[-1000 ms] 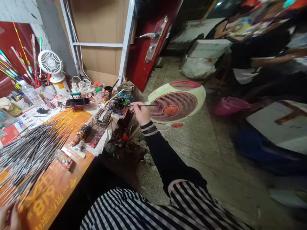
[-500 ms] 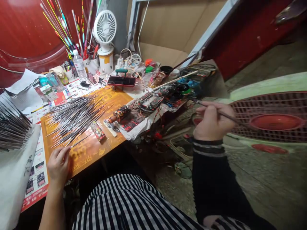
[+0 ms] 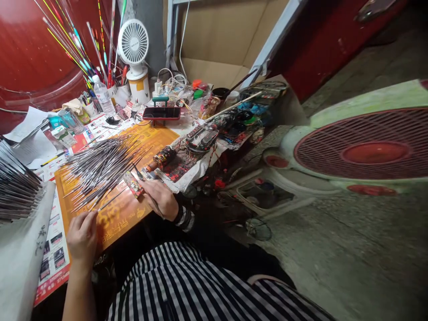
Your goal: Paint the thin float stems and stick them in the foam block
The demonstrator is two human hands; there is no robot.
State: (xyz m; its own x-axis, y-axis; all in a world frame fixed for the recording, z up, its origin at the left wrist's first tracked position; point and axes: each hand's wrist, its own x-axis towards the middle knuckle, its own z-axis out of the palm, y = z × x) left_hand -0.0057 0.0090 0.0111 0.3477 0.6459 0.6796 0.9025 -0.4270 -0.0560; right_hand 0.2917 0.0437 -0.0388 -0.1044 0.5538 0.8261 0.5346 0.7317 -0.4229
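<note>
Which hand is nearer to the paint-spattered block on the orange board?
Right. The right hand is immediately beside the block, contact unclear; the left hand is farther off, over the board's near left corner.

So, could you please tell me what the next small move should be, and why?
Probably ease the thin, dark, brush-like tool in the right hand towards the slender grey stick: the left hand pinches that stick near one end, and the tool's tip is near the small rectangular paint-spotted block.
</note>
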